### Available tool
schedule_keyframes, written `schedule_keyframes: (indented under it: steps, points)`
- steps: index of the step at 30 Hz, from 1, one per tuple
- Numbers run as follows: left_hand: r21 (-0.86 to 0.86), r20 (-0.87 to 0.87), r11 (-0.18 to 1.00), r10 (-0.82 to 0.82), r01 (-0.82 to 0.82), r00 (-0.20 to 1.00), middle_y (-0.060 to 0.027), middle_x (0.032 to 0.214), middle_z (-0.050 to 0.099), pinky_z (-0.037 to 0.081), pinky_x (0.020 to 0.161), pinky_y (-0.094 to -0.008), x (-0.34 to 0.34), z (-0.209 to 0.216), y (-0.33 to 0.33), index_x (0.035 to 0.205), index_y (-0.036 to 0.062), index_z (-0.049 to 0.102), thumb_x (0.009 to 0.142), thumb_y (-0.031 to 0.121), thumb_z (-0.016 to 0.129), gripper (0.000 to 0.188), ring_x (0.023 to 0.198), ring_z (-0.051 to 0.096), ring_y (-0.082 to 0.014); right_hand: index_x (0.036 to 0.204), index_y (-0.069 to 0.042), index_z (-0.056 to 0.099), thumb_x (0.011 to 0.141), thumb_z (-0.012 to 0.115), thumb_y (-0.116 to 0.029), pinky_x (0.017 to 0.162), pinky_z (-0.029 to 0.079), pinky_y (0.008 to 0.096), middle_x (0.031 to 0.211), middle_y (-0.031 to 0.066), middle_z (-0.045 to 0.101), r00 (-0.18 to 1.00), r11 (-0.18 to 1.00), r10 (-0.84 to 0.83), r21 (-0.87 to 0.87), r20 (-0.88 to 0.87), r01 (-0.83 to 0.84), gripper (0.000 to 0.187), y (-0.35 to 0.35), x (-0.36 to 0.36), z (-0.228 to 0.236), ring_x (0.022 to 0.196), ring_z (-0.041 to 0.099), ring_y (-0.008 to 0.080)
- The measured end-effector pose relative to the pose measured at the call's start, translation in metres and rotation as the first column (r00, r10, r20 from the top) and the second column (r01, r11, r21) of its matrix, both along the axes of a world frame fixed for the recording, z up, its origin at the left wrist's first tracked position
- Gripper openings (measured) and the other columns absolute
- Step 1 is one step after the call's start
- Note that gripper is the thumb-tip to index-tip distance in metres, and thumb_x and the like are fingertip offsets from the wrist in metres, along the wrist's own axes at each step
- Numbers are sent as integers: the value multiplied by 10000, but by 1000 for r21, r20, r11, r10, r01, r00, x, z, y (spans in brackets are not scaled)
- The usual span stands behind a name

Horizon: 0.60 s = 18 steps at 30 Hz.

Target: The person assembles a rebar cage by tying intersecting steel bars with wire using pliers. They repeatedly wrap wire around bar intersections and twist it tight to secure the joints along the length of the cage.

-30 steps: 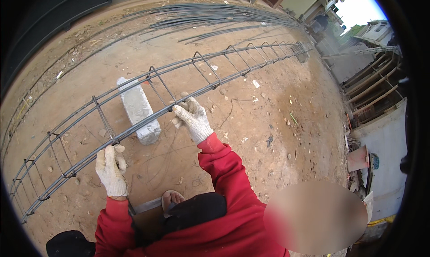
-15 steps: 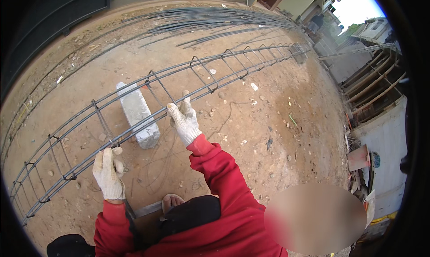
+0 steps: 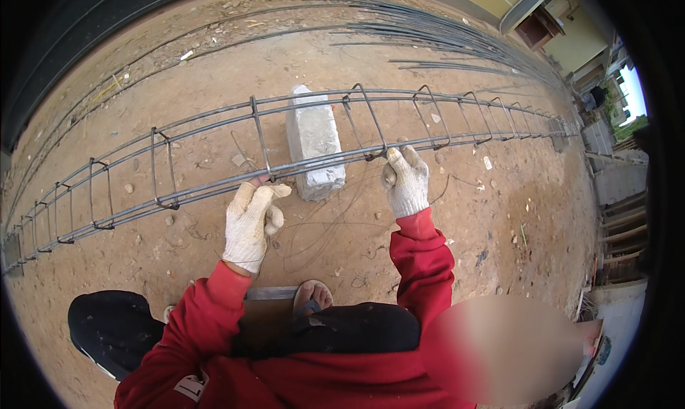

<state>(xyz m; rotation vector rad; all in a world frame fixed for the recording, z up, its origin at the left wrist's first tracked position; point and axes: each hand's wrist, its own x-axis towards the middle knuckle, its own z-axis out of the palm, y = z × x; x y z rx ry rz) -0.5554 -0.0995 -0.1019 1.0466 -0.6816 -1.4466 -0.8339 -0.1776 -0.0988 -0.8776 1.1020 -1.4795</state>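
Note:
A long rebar cage (image 3: pixel 319 159) of thin bars and rectangular stirrups stretches across in front of me, over a whitish concrete block (image 3: pixel 314 127). Both my hands wear off-white knit gloves. My left hand (image 3: pixel 248 223) is closed at the near bars, by the lower corner of the stirrup left of the block; a bare fingertip pokes out of the glove there. Right of the block, my right hand (image 3: pixel 409 184) has its fingers curled at the near bars, beside another stirrup's lower corner. Any wire within either glove is hidden.
Loose rebars (image 3: pixel 442 34) lie along the far side of the dirt ground. Thin wire (image 3: pixel 307 241) lies in loops below the cage. My foot (image 3: pixel 312 295) is near a flat greyish strip (image 3: pixel 271 293). Concrete walling (image 3: pixel 617 323) stands at the right.
The view has swung left, so the cage and block appear farther right. My left hand stays by the same stirrup. My right hand's fingers, earlier partly stretched out, are now curled at the bars.

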Motion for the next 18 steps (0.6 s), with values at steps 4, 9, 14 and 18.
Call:
schedule_keyframes:
  steps: [4,9,14,18]
  points:
    - [-21,54,1000,-8,9,999,-83,1044,725,383,476,-188,3,6,0,1310,-4,531,1017,243,554,384,585,561,-58,957,-56,575,974,611,-71,454,345,239,747,21,575,999,999,43,-3,13,-43,42,3,0,5,509,455,75]
    - [13,117,999,-36,35,992,-83,1021,712,372,494,-196,2,9,1,1208,2,577,1023,260,531,321,592,527,-52,968,1,603,971,615,-89,456,365,248,642,24,546,1000,1000,5,18,11,-5,91,6,5,13,482,462,94]
    - [-23,-2,995,-95,95,995,-75,1014,721,375,486,-187,-2,6,1,1396,36,510,1030,223,522,411,587,534,-52,989,18,616,968,619,-97,464,385,256,675,36,574,999,999,29,18,-13,-29,118,5,4,10,497,490,100]
    - [-27,79,991,-125,127,989,-64,1024,721,381,499,-192,1,2,-3,1410,34,513,1025,198,528,419,592,534,-54,1026,21,627,964,637,-125,472,412,250,730,60,634,992,990,113,92,-58,-107,159,2,-8,13,513,558,120]
